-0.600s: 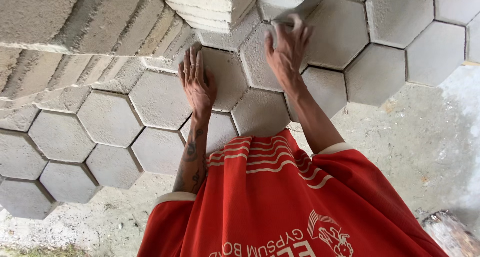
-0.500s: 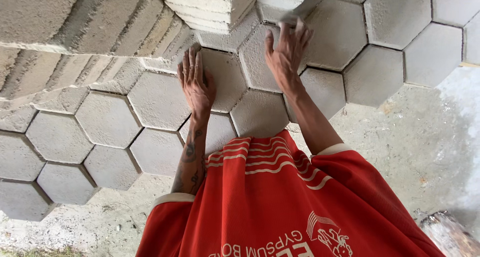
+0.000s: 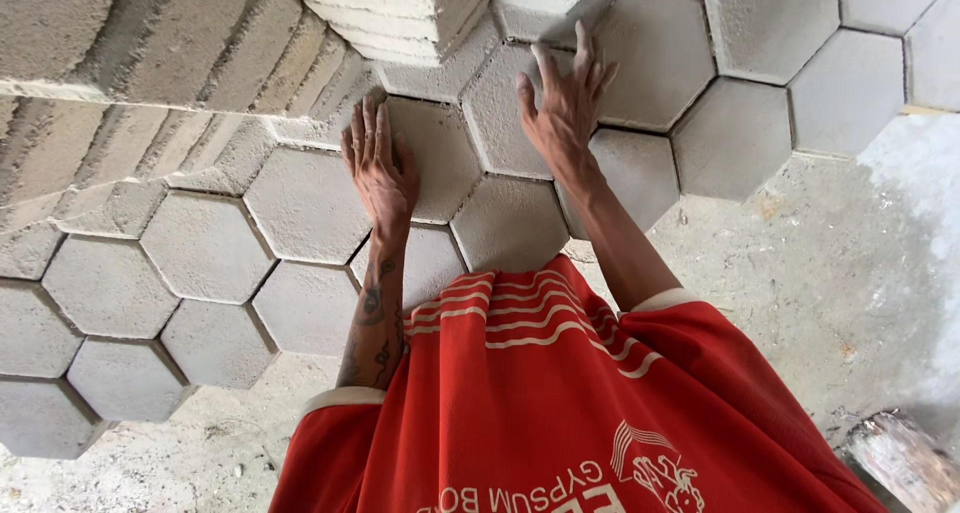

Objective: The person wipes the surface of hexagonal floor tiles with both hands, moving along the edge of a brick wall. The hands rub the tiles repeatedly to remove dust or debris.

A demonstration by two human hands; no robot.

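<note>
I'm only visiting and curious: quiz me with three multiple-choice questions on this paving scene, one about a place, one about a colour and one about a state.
1. Where does the left hand lie?
A) flat on a grey hexagonal paver
B) on the bare ground
C) on a piece of wood

2. What colour is the shirt?
A) blue
B) red with white stripes
C) black

3. How is the right hand?
A) clenched in a fist
B) gripping a trowel
C) open, fingers spread

Answers:
1 A: the palm and fingers lie down on a six-sided grey block.
2 B: the cloth is red, with white stripes at the hem and white sleeve edges.
3 C: the fingers are fanned apart over the pavers and hold nothing.
</note>
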